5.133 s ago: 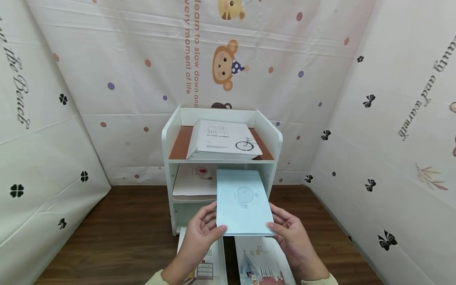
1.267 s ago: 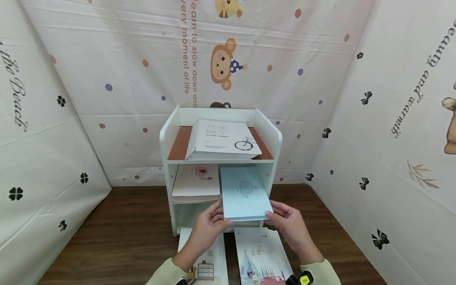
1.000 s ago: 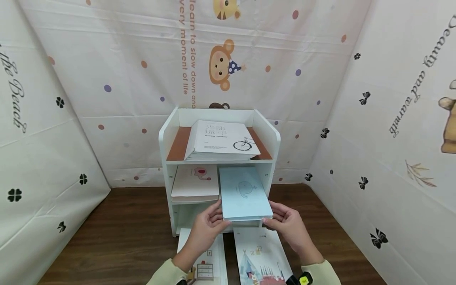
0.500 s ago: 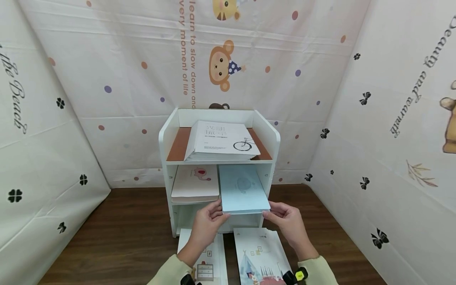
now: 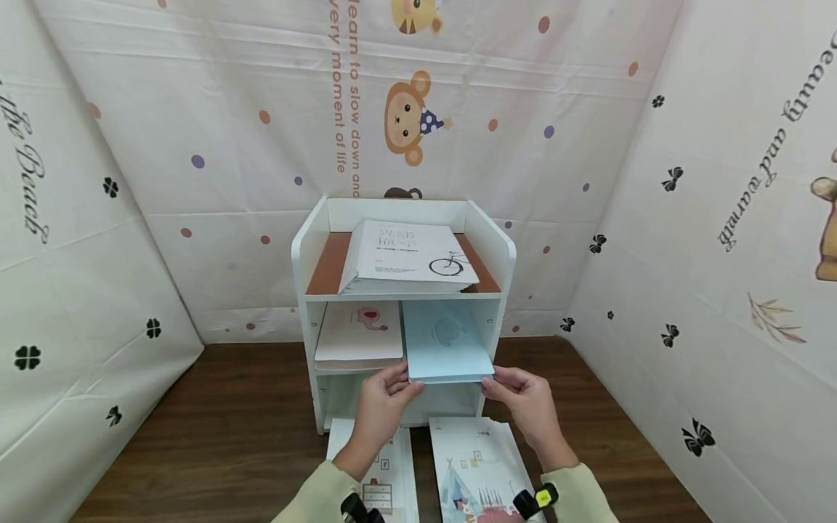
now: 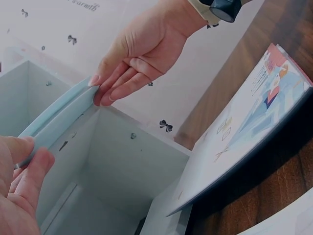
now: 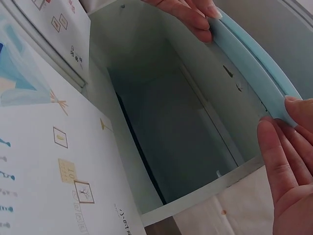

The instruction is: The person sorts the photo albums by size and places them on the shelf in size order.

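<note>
Two light-blue notebooks [image 5: 447, 341], stacked, with a whale drawing on the top cover, lie mostly inside the right half of the white shelf's [image 5: 297, 261] middle level. Their front edge sticks out toward me. My left hand [image 5: 382, 407] pinches the near left corner, thumb on top and fingers below. At the near right corner my right hand [image 5: 526, 407] pinches them the same way. Both layers of blue edge [image 6: 58, 115] show between the hands in the left wrist view. Beside them on the left lie cream notebooks [image 5: 360, 334] with a red elephant drawing.
White books [image 5: 412, 254] with a bicycle drawing fill the top level. Below the hands, the bottom compartment [image 7: 166, 117] stands open. On the wooden floor [image 5: 235, 436] in front are picture books, one with a tent [image 5: 480, 465] and one with a drawer chest [image 5: 386, 472]. Printed cloth walls enclose the space.
The blue notebooks have moved away from me, deeper into the right side of the middle level, and lower at the front. Both hands have moved forward with them, keeping their grip.
</note>
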The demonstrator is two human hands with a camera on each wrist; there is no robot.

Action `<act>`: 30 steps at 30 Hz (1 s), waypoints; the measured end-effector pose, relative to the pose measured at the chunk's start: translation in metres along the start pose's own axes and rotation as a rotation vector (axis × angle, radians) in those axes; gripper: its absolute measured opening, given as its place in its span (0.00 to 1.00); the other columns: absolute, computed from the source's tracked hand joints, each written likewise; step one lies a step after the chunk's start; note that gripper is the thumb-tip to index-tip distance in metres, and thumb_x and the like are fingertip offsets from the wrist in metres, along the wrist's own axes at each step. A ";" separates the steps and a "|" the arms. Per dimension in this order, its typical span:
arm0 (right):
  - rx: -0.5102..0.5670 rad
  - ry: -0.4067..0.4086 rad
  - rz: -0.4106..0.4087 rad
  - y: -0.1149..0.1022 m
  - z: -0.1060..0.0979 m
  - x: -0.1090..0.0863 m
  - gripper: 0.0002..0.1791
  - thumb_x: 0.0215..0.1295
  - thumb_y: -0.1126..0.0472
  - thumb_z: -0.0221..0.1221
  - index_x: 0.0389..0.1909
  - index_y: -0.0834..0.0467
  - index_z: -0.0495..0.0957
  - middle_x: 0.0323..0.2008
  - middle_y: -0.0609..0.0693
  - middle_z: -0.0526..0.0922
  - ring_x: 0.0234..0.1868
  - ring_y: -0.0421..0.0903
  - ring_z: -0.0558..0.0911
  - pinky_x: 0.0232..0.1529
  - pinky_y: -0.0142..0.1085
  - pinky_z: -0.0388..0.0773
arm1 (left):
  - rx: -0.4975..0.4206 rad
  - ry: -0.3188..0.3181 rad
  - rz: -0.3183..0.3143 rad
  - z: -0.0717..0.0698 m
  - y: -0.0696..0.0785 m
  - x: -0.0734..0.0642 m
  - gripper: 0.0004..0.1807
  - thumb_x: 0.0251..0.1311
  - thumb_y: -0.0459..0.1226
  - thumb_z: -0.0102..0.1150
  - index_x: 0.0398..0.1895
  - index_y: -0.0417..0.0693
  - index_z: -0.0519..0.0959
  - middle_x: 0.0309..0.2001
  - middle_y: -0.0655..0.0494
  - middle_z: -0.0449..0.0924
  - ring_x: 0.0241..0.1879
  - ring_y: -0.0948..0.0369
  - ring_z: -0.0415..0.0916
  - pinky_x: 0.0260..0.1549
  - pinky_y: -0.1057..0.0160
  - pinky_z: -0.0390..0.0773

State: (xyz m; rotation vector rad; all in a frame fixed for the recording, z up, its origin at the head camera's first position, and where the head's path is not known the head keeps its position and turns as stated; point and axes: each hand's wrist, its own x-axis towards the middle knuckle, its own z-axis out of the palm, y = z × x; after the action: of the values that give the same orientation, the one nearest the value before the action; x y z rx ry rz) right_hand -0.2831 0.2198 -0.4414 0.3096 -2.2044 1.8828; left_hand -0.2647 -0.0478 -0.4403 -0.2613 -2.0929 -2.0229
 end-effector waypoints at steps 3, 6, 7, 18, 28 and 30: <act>0.010 0.012 -0.004 0.000 0.002 0.001 0.20 0.62 0.60 0.71 0.53 0.63 0.85 0.50 0.61 0.88 0.43 0.45 0.91 0.47 0.35 0.87 | 0.004 0.001 0.005 0.000 0.000 0.001 0.31 0.62 0.38 0.72 0.66 0.34 0.75 0.53 0.41 0.86 0.52 0.52 0.86 0.46 0.69 0.86; 0.024 0.025 -0.003 0.000 0.004 0.002 0.19 0.62 0.60 0.71 0.52 0.63 0.85 0.48 0.61 0.89 0.41 0.46 0.91 0.46 0.34 0.87 | -0.016 -0.011 0.004 -0.001 -0.001 0.002 0.30 0.63 0.37 0.70 0.66 0.33 0.74 0.52 0.40 0.86 0.51 0.52 0.87 0.46 0.69 0.86; 0.027 0.028 -0.003 0.000 0.004 0.002 0.18 0.62 0.60 0.71 0.52 0.63 0.85 0.48 0.61 0.89 0.41 0.46 0.91 0.46 0.34 0.87 | -0.022 -0.017 0.002 -0.001 -0.001 0.003 0.30 0.64 0.36 0.69 0.67 0.33 0.74 0.52 0.40 0.86 0.50 0.53 0.87 0.45 0.69 0.86; 0.015 0.079 0.011 -0.001 0.006 0.001 0.19 0.60 0.60 0.73 0.50 0.63 0.86 0.44 0.58 0.90 0.39 0.43 0.91 0.46 0.32 0.87 | 0.031 -0.008 0.024 -0.004 -0.001 -0.003 0.23 0.67 0.37 0.66 0.63 0.40 0.79 0.49 0.45 0.88 0.45 0.58 0.89 0.44 0.70 0.86; -0.006 0.092 0.030 -0.001 0.008 0.001 0.18 0.59 0.58 0.74 0.48 0.62 0.87 0.42 0.57 0.91 0.37 0.44 0.91 0.46 0.33 0.87 | 0.066 0.083 0.035 -0.003 -0.003 -0.002 0.15 0.63 0.36 0.70 0.53 0.43 0.86 0.44 0.48 0.89 0.40 0.58 0.89 0.41 0.66 0.88; -0.012 0.097 0.029 0.000 0.008 0.002 0.17 0.60 0.58 0.73 0.47 0.62 0.87 0.42 0.58 0.90 0.37 0.45 0.91 0.45 0.33 0.87 | 0.069 0.090 0.037 -0.002 -0.002 -0.001 0.14 0.63 0.37 0.70 0.51 0.43 0.87 0.42 0.48 0.90 0.39 0.59 0.89 0.40 0.65 0.88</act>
State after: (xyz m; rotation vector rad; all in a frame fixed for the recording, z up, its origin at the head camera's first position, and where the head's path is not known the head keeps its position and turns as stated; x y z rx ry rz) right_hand -0.2850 0.2116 -0.4417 0.1815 -2.1674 1.8575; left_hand -0.2642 -0.0501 -0.4426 -0.1927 -2.0830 -1.9005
